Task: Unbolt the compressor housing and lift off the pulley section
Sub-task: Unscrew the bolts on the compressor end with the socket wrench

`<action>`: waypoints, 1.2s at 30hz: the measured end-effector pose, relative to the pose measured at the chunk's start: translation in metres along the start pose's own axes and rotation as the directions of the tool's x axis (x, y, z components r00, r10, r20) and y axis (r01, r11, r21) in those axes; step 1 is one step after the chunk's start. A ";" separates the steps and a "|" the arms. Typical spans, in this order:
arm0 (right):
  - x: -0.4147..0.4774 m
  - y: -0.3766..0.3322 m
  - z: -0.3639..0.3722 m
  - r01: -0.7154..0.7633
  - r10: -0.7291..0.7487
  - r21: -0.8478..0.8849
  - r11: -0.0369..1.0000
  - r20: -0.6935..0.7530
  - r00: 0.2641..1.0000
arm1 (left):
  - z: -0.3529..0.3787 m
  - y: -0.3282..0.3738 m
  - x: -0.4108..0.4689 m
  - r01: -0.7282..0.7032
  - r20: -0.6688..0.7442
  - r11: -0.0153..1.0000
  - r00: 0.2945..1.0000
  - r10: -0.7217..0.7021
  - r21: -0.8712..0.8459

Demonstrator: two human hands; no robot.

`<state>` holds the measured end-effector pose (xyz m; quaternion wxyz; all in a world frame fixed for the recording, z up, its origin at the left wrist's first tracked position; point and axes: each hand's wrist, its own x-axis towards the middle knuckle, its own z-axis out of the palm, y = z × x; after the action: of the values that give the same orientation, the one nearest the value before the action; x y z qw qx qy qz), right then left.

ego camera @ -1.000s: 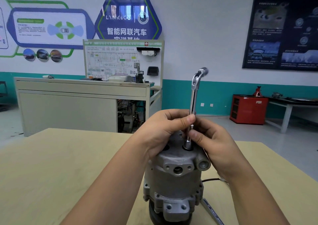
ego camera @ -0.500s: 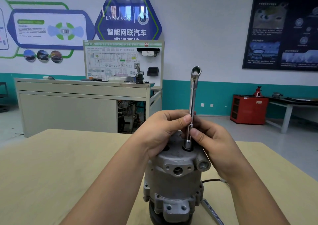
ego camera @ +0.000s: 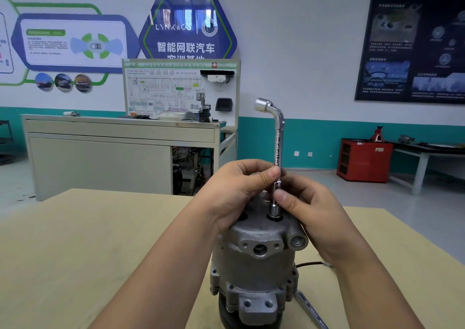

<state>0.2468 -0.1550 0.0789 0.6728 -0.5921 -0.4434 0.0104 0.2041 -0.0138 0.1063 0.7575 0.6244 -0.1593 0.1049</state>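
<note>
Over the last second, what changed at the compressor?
The L-shaped socket wrench turned about its upright shaft: its bent head swung from pointing right, through facing the camera, to pointing left. Nothing was picked up or released. The left hand and right hand still pinch the shaft, and the lower socket still sits on top of the compressor, unmoved on the table.

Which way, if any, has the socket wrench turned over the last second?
Yes. The socket wrench has spun in place: its bent top end swung from pointing right to left, toward the training board.
</note>
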 end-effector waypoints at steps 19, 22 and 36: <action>0.001 0.004 0.000 0.000 0.001 0.074 0.997 -0.012 1.000 | 0.003 0.000 0.000 -0.053 0.050 0.996 0.998 0.050 0.067; 0.000 0.002 0.000 -0.017 0.017 0.075 0.997 0.005 1.000 | 0.002 0.000 -0.001 -0.037 0.037 0.998 0.999 0.035 0.051; 0.001 0.002 0.001 -0.016 0.019 0.050 0.999 -0.056 0.998 | 0.002 -0.002 0.001 -0.018 -0.006 1.000 1.000 0.018 0.025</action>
<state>0.2480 -0.1531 0.0777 0.6995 -0.5790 -0.4188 0.0106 0.2051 -0.0160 0.1049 0.7492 0.6320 -0.1610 0.1158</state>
